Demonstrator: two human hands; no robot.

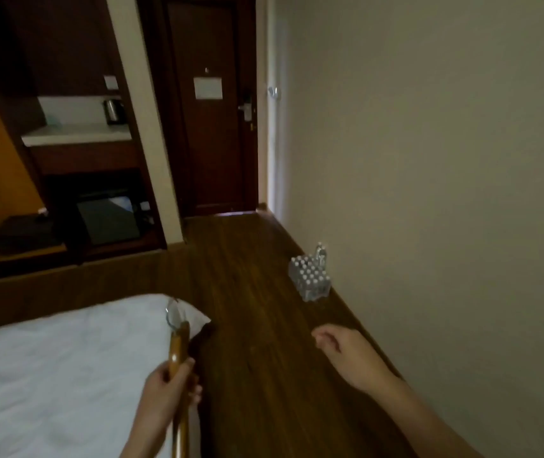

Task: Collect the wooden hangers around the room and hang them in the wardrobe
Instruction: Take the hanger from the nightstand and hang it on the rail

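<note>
At the lower centre of the frame we see the left hand (pixel 169 388) clamped around a wooden hanger (pixel 179 355), fingers wrapped about its pale wood. The hanger stands nearly on end, its metal hook (pixel 173 314) at the top, over the corner of the bed (pixel 49 368), whose white sheet fills the lower left. We cannot tell whether one hanger or more is held, since the wood is seen edge-on.

The right hand (pixel 343 352) is at the lower right, well apart from the left, empty, with its fingers loosely curled above the dark wooden floor (pixel 257 292).

Against the plain wall on the right, a pack of water bottles (pixel 310 276) stands on the floor. In the upper middle of the frame is a dark door (pixel 207 127) with a white notice on it. In the upper left is a dark wooden unit with a white tabletop (pixel 75 135), and a kettle (pixel 113 110) stands on it.
</note>
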